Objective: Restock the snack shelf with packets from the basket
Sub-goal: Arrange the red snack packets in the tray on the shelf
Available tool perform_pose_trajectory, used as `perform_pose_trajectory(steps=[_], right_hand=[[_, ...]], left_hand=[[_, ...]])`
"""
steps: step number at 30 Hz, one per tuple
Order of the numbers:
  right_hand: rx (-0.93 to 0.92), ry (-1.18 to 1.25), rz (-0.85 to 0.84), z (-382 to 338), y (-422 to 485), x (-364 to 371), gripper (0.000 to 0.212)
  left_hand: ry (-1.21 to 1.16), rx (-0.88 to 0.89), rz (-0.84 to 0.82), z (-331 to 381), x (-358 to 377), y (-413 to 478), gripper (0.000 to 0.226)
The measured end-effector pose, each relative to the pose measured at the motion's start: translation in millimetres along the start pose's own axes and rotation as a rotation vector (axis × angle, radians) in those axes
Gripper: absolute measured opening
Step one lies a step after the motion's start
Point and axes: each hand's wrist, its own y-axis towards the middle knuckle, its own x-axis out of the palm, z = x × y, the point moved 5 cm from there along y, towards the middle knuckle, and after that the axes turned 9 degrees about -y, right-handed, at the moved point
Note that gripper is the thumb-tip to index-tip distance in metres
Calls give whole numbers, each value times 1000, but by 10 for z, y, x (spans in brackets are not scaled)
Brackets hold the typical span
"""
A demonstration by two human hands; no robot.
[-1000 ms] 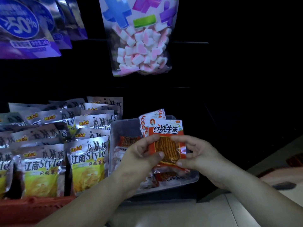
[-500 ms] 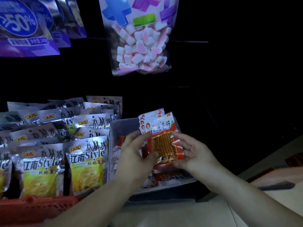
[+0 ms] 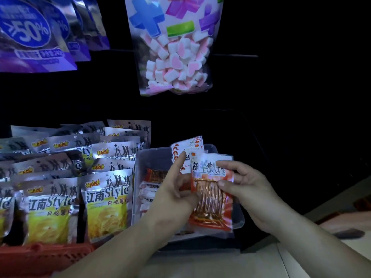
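While you hold the packet point(image 3: 210, 193) up over the clear tub point(image 3: 240, 220), check the grip. Your right hand point(image 3: 249, 189) pinches it, thumb on the front window, fingers over the top-right edge. Your left hand point(image 3: 174, 193) sits at the packet's left edge w/ the index finger straight up, its tip touching the upright row point(image 3: 187, 146) of packets at the back of the tub. The other left fingers are curled, but whether they actually clamp the packet can't be told from this angle. So the packet is in the air btw both hands, just in front of the upright row and above the loose packets point(image 3: 154, 175) lying flat in the tub.

Key relation, imo: the packet's long axis runs approx top-to-bottom in view, header end up, leaning a bit left. The upright row stands right behind it, i.e. farther from you and slightly left. Your right hand has the sure hold; your left hand is nearer the row. Probable next move: the left index tips the row back to open a slot and the right hand slides the packet in header-up. Risk: slick film, so the row may flop fwd.

Left of the tub stand yellow chip bags point(image 3: 108, 205); a marshmallow bag point(image 3: 176, 57) hangs above.
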Motion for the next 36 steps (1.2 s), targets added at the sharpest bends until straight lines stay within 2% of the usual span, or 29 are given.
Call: perform_pose_trajectory(steps=[2, 6, 9, 12, 15, 17, 19, 22, 24, 27, 30, 33, 36], right_hand=[[-6, -54, 31, 1, 1, 6, 46], [30, -37, -10, 68, -27, 64, 51], [-3, -33, 22, 72, -29, 67, 52], [-45, -47, 72, 45, -27, 54, 57], [-98, -124, 33, -1, -34, 43, 63], [-94, -126, 20, -20, -36, 45, 59], [-97, -167, 91, -7, -31, 11, 50], [-80, -265, 185, -4, -14, -73, 26], [-62, -156, 99, -59, -22, -16, 17], [14, 139, -96, -156, -75, 206, 39], [23, 199, -42, -158, -40, 312, 46], [-20, 5, 165, -52, 82, 210, 31], [-84, -216, 149, 52, 227, 135, 28]], left_hand=[[26, 8, 11, 22, 14, -15, 90], [-39, 67, 47, 90, 18, -27, 72], [-19, 83, 63, 97, -4, -29, 71], [-24, 45, 74, 35, -36, -17, 73], [-88, -26, 63, 4, 14, -29, 58], [-135, -107, 63, -20, 31, -30, 44], [-101, -134, 108, -55, -21, -12, 39], [36, -41, 168, -13, -106, 12, 40], [111, 54, 121, 5, -66, -1, 42], [284, 213, 28, 50, 47, -11, 43], [299, 275, -81, 58, 153, -9, 29], [196, 183, -91, 0, 142, -27, 33], [169, 106, 124, -67, -80, 5, 38]])
